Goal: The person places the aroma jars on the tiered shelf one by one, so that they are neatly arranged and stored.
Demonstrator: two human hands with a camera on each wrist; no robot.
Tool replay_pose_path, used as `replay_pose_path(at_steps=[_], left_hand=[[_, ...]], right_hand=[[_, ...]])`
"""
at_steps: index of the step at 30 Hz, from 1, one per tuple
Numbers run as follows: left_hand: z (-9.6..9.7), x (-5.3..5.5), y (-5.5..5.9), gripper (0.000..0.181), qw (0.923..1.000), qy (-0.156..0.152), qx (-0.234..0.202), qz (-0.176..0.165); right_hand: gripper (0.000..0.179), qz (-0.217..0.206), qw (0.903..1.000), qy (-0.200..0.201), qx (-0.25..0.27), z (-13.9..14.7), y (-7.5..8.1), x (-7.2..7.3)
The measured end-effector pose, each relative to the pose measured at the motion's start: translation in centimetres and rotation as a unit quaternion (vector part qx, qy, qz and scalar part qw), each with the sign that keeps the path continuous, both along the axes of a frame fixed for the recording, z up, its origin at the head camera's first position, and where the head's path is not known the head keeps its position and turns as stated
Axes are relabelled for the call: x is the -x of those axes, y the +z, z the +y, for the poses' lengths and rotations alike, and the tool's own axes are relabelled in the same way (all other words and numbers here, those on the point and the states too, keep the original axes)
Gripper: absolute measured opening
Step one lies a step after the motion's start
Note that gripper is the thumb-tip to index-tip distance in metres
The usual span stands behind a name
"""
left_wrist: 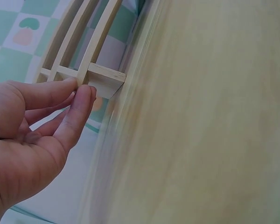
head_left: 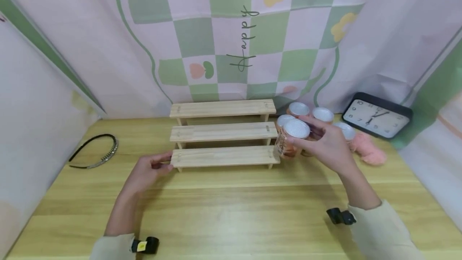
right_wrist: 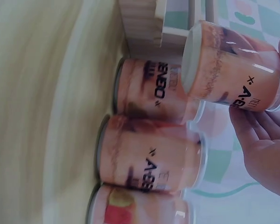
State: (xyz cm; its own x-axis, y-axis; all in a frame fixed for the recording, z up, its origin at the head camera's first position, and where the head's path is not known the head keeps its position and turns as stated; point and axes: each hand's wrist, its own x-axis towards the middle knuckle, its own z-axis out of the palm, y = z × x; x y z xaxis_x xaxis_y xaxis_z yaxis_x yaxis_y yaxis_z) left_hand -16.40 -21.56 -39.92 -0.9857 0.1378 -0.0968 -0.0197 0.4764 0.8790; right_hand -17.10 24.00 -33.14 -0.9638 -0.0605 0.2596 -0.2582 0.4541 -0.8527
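A three-step wooden display rack stands on the table against the curtain. My left hand pinches the left end of its lowest board between thumb and fingers, as the left wrist view also shows. My right hand grips an orange-printed can with a silvery lid, thumb on one side and fingers on the other. That can is held up off the table, slightly tilted, just beside the rack's right end. Several similar cans stand close together behind it, partly hidden in the head view by the held can and hand.
A black-framed clock leans at the back right. In front of it lies a soft pink bundle. A dark headband with a beaded section lies on the left of the wooden table. A checked curtain hangs behind.
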Motion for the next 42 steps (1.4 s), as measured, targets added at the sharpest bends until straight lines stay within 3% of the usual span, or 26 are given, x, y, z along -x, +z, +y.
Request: replay_pose_path(at_steps=[9,31,42], left_hand=[[0.0,0.3,-0.3,0.045,1.0000,0.000,-0.010,-0.003],[-0.2,0.2,-0.4,0.045,0.9997,0.010,-0.016,-0.017],[-0.1,0.1,-0.3,0.045,0.9997,0.008,-0.018,-0.014]], right_hand=[[0.063,0.039,0.9985,0.019,0.033,-1.2,0.1,0.5],[0.062,0.017,0.9990,0.020,0.037,-4.2,1.7,1.4],[0.061,0.047,0.9963,0.044,0.056,-6.1,2.1,2.5]])
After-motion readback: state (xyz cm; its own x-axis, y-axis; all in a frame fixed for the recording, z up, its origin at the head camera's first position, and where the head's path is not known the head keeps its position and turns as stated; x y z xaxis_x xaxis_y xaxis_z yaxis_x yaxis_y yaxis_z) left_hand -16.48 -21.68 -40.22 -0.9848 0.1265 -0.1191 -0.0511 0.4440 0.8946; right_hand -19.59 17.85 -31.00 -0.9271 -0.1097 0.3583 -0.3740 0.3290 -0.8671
